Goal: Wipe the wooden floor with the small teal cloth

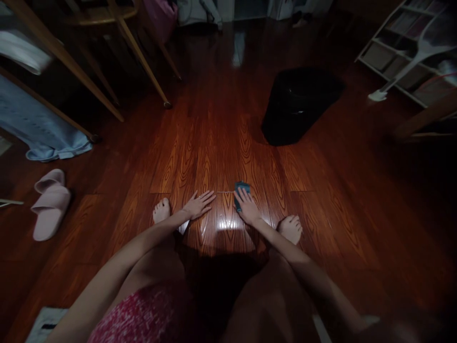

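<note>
Pink patterned clothing point(132, 314) fills seven o'clock; left hand point(199, 206), grip spread, rests on the floor point(219, 164); right hand point(247, 207), grip also spread, partly covers a teal cloth point(242, 184).

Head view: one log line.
left hand: open on glossy reddish wooden floor | right hand: open on teal cloth-like piece | tall black bin: ahead, right

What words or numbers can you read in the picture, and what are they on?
None: no word, number or sign can be read here.
Row of things on the white shelf: too small and dark to read.
Pale thing at the bottom left: has a dark mark, but I can't tell if it's writing.
Blue cloth under the right hand: no letters to see.
</note>
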The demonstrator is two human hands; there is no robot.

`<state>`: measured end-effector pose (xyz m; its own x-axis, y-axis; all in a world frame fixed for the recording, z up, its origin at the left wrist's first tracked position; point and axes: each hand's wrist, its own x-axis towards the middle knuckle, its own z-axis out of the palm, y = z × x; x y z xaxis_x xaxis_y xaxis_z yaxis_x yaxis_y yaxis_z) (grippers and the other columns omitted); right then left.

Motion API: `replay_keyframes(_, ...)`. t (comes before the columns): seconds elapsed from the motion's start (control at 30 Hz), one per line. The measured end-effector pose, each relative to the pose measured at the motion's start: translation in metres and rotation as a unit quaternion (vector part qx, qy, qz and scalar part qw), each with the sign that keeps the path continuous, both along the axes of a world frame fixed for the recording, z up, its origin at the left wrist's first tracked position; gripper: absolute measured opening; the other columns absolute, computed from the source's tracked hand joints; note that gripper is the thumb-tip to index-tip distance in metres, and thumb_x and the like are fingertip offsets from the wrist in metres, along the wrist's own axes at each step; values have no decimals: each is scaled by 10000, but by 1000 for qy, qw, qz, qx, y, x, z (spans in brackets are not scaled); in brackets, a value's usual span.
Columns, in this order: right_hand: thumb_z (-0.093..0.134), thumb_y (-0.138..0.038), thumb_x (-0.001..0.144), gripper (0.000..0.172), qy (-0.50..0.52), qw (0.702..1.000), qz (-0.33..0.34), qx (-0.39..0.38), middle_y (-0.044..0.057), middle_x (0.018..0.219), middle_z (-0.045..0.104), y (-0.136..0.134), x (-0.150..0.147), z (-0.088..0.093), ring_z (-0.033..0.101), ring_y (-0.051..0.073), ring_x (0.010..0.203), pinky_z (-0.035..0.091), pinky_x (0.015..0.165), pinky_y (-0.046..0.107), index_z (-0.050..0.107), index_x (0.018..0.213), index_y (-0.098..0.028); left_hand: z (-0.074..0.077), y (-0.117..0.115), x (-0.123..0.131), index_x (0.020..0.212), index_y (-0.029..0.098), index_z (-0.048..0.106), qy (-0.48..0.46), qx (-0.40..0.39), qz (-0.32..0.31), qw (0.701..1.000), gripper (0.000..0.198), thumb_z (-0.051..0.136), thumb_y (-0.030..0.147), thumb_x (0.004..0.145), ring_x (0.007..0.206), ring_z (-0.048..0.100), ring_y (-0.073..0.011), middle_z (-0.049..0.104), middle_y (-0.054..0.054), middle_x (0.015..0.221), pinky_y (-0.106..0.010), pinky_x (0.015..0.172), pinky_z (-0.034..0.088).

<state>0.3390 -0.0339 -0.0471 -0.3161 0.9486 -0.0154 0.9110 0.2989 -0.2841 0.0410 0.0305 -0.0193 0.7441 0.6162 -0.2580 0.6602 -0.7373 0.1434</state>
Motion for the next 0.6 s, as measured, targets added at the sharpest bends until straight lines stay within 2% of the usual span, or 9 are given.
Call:
replay_keyframes(0.07, 460, -317, 989, 752, -1, 997, -72, 7, 160, 1707, 127, -2, 5, -2, 89, 323, 1575, 188, 1242, 581, 150, 1648, -133, 1, 0, 0, 1655, 315, 133, 2, -1, 1, 1000, 600, 254, 504, 1099, 1570, 170, -241, 207, -28, 1700, -567, 1248, 121)
replay_keyframes(0.13, 460, -349, 997, 736, -4, 998, -63, -4, 171, 1704, 136, -14, 3, -2, 90, 341, 1573, 188, 1237, 594, 185, 1642, -125, 2, -1, 1, 1656, 307, 134, 7, -6, 4, 1000, 602, 254, 503, 1099, 1569, 172, -244, 202, -34, 1701, -577, 1247, 113)
replay_keyframes(0.2, 491, -370, 991, 726, -2, 999, 32, -35, 153, 1703, 165, -29, -5, 2, 103, 329, 1573, 200, 1240, 573, 235, 1635, -154, 3, -1, 1, 1656, 298, 136, 11, -10, 6, 1000, 602, 252, 497, 1101, 1569, 173, -245, 197, -40, 1701, -585, 1247, 103)
replay_keyframes(0.3, 530, -362, 979, 693, 20, 979, 190, -77, 110, 1697, 229, -41, -22, 9, 148, 279, 1571, 226, 1247, 505, 306, 1617, -209, 4, -1, 1, 1655, 299, 146, 9, -9, 5, 1000, 588, 242, 484, 1105, 1570, 171, -236, 188, -42, 1702, -582, 1247, 99)
replay_keyframes(0.37, 518, -346, 986, 663, 33, 973, 215, -83, 90, 1691, 258, -36, -27, 11, 174, 255, 1567, 237, 1247, 479, 327, 1610, -228, 5, -1, 1, 1655, 303, 152, 11, -12, 4, 1000, 584, 236, 484, 1106, 1571, 166, -233, 182, -40, 1704, -578, 1247, 104)
replay_keyframes(0.47, 480, -311, 997, 658, 36, 988, 137, -56, 72, 1699, 232, -15, -18, 9, 155, 245, 1570, 239, 1247, 497, 288, 1623, -245, 5, 0, 2, 1655, 301, 146, 15, -18, 7, 1000, 592, 238, 495, 1104, 1572, 158, -238, 178, -38, 1705, -581, 1246, 112)
replay_keyframes(0.53, 453, -292, 1002, 679, 31, 999, 35, -27, 87, 1709, 181, -2, -4, 4, 120, 260, 1575, 229, 1247, 526, 228, 1639, -225, 5, 1, 2, 1656, 297, 139, 18, -20, 7, 1000, 600, 240, 503, 1101, 1573, 154, -243, 173, -38, 1705, -587, 1245, 115)
replay_keyframes(0.6, 417, -298, 1014, 691, 22, 997, -78, -4, 136, 1710, 136, 2, 10, -1, 93, 296, 1576, 210, 1243, 565, 176, 1647, -162, 5, 1, 2, 1656, 298, 136, 19, -21, 6, 1000, 602, 241, 504, 1100, 1573, 153, -244, 175, -36, 1705, -588, 1245, 115)
